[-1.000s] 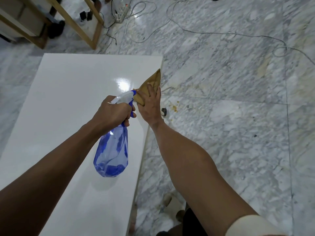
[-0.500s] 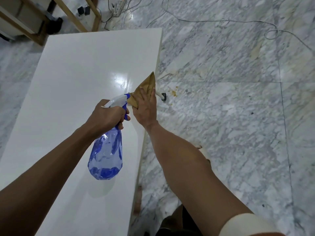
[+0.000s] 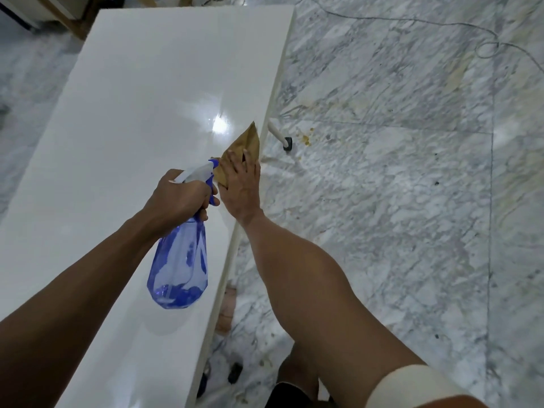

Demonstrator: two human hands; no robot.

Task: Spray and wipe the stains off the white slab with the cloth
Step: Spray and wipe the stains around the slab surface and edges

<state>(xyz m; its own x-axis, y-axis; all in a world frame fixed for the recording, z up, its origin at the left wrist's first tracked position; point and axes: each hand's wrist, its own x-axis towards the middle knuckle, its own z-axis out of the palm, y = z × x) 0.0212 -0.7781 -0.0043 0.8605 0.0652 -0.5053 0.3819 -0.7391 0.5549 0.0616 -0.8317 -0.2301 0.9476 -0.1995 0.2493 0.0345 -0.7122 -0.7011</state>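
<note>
Wiping at the slab's right edge, head view, the only view: right hand lies flat with fingers spread on the tan cloth, pressing it onto the white slab just beside the right rim. One corner of the cloth pokes out past the fingertips, toward the bright glare spot. Left hand is wrapped tight round the neck of the blue spray bottle, with at least one finger curled under the trigger; whether it is squeezing, cannot tell. The nozzle points at the cloth and nearly touches the right hand. The bottle hangs above the slab, a little liquid in its bottom.

No stains are readable on the slab surface here; gloss and glare hide anything faint. The marble floor right of the slab carries yellow-brown specks near a white leg with a dark foot.

Doing this step well, as a judgement: keep the palm flat and the pressure even, and work in overlapping strokes along the rim so the edge strip is not skipped. Spray the slab ahead of the cloth, not the knuckles. Keep the cloth from sliding off the edge. Fold to a clean face if it smears. Tilt the head to shift the glare and check what is left.
</note>
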